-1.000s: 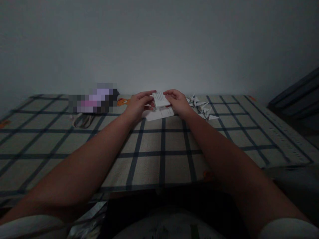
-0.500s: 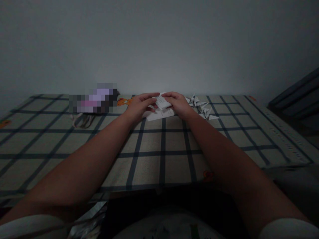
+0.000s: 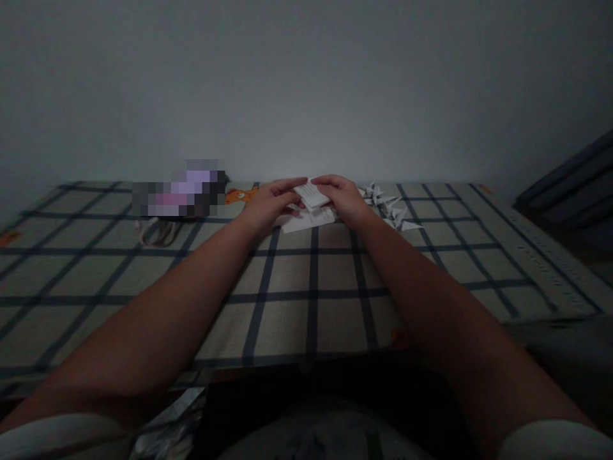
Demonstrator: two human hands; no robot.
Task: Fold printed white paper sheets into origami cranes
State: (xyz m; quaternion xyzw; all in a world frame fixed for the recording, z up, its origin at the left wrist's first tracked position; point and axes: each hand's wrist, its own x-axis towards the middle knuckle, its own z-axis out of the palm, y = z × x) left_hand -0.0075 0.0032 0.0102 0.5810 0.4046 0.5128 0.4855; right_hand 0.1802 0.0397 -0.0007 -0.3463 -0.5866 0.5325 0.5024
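Note:
Between my hands is a small folded piece of printed paper (image 3: 312, 196), tilted with one corner toward me. My left hand (image 3: 272, 203) has its fingers closed on the paper's left edge. On the other side, my right hand (image 3: 343, 197) pinches it with the thumb on top. Under the folded piece, a flat sheet of white paper (image 3: 306, 222) lies on the tablecloth. Several folded paper cranes (image 3: 389, 206) sit together just right of my right hand; they partly overlap one another.
A checked tablecloth (image 3: 287, 275) covers the table, which stands against a grey wall (image 3: 306, 89). A blurred-out purple and dark object (image 3: 186, 191) with a pale strap (image 3: 158, 233) lies at the left back. Something dark and striped (image 3: 575, 185) rises at the far right.
The folded paper has turned slightly in my fingers, and my right fingers have shifted a little on it. The cranes and the flat sheet have stayed put.

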